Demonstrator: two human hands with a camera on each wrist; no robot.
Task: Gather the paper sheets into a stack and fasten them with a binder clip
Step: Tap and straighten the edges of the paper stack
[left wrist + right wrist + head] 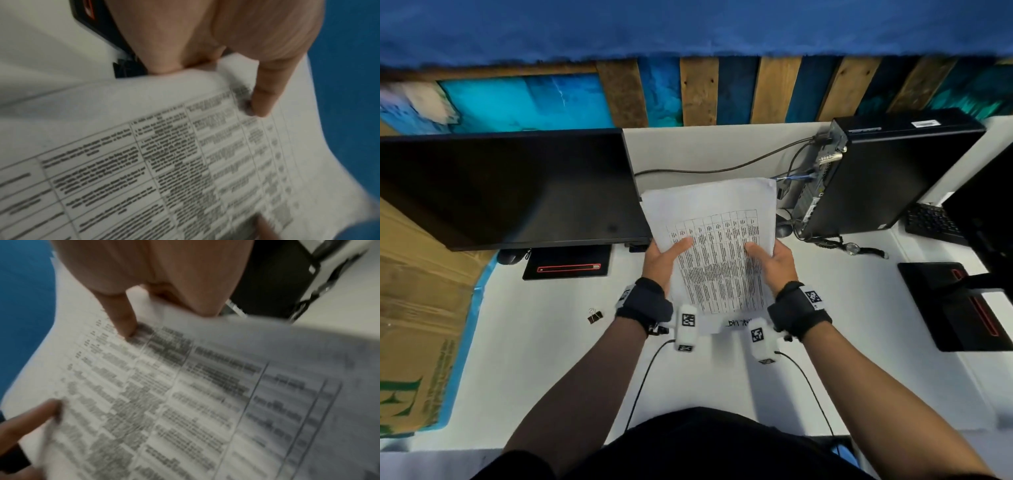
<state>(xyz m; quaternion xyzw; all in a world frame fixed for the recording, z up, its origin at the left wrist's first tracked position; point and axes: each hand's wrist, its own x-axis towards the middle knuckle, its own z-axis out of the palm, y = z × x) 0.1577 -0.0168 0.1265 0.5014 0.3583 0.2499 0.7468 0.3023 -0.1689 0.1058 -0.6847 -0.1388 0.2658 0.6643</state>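
Paper sheets [714,236]: printed table, text unreadable; your left hand [661,260] and right hand [774,263] grip them above the desk [551,359] middle. Binder clip [594,317]: left side, near the box [417,308].

1. Near desk [544,359]: open white surface between the forearms and to the left; only the binder clip [594,317] and two thin cables lie there.
2. Far left: monitor [506,188] and its base [567,265] block passage.
3. Far right: computer case [887,171], cables and a wristwatch [854,248] obstruct.
4. Left edge: cardboard box [417,308] bounds the desk.
5. Centre: held paper sheets [717,240] occupy the space above the desk.
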